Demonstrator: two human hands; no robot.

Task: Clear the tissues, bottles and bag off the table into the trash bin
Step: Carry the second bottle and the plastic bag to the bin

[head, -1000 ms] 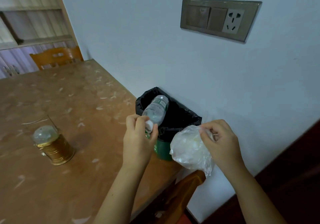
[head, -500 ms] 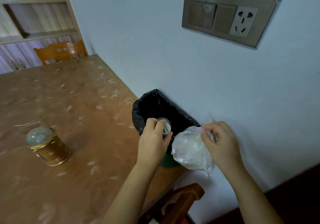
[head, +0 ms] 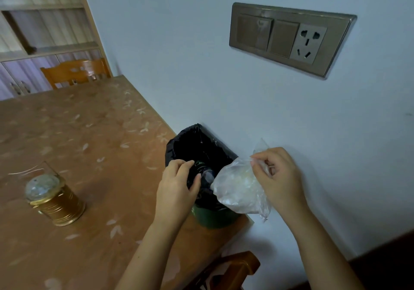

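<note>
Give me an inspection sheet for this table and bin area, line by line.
Surface: table with brown leaf-patterned cover.
Job's things: trash bin, black-lined, on the table corner by the wall; bottle inside it; clear plastic bag held beside its rim.
Clutter: gold tin with clear domed lid.
Hands: left hand over the bin mouth, fingers curled beside the bottle, grip unclear; right hand pinches the bag's neck.
Cables: nothing seen.
Surroundings: switch-and-socket plate, wooden chair, shelving.

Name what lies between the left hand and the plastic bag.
A clear bottle, inside the black-lined bin, separates left hand from plastic bag; head view.
</note>
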